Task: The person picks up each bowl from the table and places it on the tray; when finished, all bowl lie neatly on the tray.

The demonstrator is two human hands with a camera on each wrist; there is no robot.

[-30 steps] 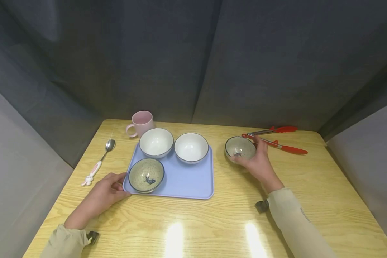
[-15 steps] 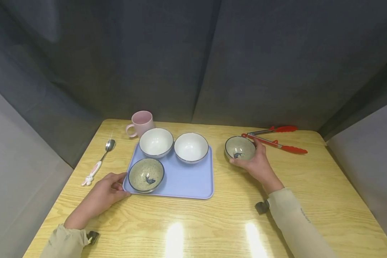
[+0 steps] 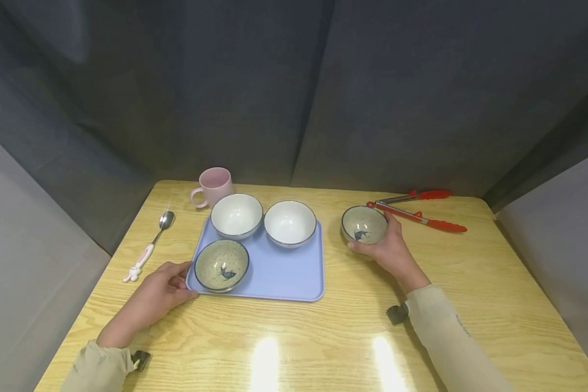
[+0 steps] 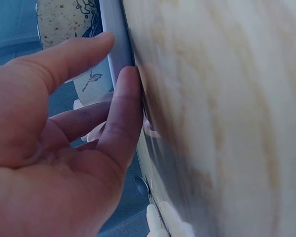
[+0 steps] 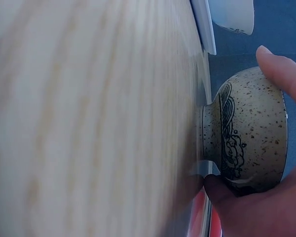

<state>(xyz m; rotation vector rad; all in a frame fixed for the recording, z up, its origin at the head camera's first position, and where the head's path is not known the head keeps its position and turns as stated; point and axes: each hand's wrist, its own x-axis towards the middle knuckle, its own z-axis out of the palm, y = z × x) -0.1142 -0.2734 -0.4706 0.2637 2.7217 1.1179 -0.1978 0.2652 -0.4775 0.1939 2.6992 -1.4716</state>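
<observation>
My right hand (image 3: 391, 253) grips a speckled beige bowl (image 3: 363, 219) with a blue fish inside, thumb on the near side and fingers round the right. In the right wrist view this bowl (image 5: 254, 128) stands on its foot close to the tabletop, its outside dark-patterned. My left hand (image 3: 158, 294) holds the front-left corner of a pale blue tray (image 3: 284, 277); in the left wrist view the thumb and fingertips are at the tray's rim (image 4: 116, 39). A matching fish bowl (image 3: 222, 267) sits in that corner. Two white bowls (image 3: 237, 216) with dark rims stand along the tray's back.
Behind the tray's left end stands a pink mug (image 3: 216, 186). A spoon (image 3: 147, 253) with a white rabbit handle lies on the left. Red-handled tongs (image 3: 406, 213) lie right behind the held bowl. A dark curtain (image 3: 294, 98) hangs along the table's back edge.
Between one second and half a second ago, my right thumb slipped from inside the bowl's rim to its outer near side. The bowls, tray and left hand keep their places.
</observation>
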